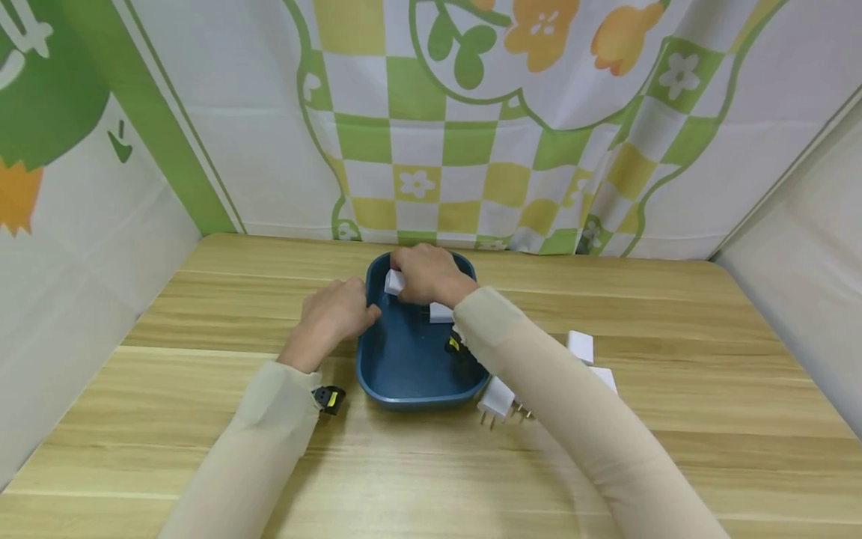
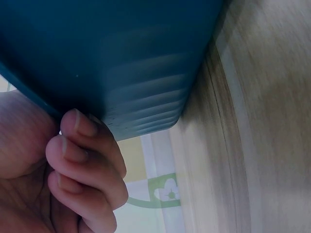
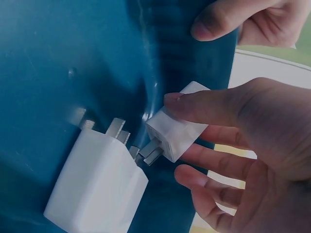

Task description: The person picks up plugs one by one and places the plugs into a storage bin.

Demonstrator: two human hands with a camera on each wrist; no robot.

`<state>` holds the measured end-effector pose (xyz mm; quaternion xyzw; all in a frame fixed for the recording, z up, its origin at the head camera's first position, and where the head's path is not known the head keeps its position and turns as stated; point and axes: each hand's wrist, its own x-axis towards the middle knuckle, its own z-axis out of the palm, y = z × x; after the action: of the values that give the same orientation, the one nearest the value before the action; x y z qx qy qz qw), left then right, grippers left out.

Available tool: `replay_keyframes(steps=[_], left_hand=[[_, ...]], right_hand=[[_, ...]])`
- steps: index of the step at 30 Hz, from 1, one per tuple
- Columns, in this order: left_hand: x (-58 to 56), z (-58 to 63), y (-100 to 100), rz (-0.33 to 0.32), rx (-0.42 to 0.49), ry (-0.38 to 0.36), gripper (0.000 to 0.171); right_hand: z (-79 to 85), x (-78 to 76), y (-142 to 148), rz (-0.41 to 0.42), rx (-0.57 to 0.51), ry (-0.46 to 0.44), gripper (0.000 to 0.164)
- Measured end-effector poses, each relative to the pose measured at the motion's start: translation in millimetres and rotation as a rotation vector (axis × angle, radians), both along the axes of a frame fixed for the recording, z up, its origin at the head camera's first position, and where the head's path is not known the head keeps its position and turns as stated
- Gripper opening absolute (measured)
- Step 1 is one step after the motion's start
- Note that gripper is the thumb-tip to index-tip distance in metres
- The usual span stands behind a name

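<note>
A dark blue plastic basin (image 1: 411, 374) stands on the table, its outer wall filling much of the left wrist view. My left hand (image 1: 333, 311) pinches its left rim, thumb inside and curled fingers (image 2: 85, 165) outside. Over the far left part of the basin, my right hand (image 1: 431, 275) holds a small white charger plug (image 3: 177, 128) between thumb and fingers, prongs pointing away from the palm. Close beside it, a larger white charger plug (image 3: 97, 184) lies in the basin, partly covered by the right hand in the head view.
Right of the basin lie several white chargers, among them a near one (image 1: 496, 397) with its prongs toward me and a farther one (image 1: 581, 346). My right sleeve (image 1: 572, 412) crosses above them. A patterned curtain (image 1: 417, 150) hangs behind the wooden table (image 1: 673, 374).
</note>
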<state>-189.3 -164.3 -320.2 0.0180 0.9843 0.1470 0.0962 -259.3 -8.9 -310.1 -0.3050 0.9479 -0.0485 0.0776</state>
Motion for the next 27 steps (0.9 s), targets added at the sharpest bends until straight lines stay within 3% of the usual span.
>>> replay_keyframes(steps=[10,19,27], left_hand=[[0.1,0.0,-0.7,-0.001,0.002,0.007,0.027],[0.1,0.4,-0.5,0.005,-0.001,0.002,0.028],[-0.2,-0.6,0.4,0.005,-0.012,-0.011,0.029]], right_hand=[[-5.6,-0.9,-3.1,-0.009,-0.015,0.043,0.025],[-7.8,-2.0,-5.5,-0.013,-0.01,0.045,0.03],[-12.9,-1.8,-5.1,-0.03,0.052,-0.006,0.038]])
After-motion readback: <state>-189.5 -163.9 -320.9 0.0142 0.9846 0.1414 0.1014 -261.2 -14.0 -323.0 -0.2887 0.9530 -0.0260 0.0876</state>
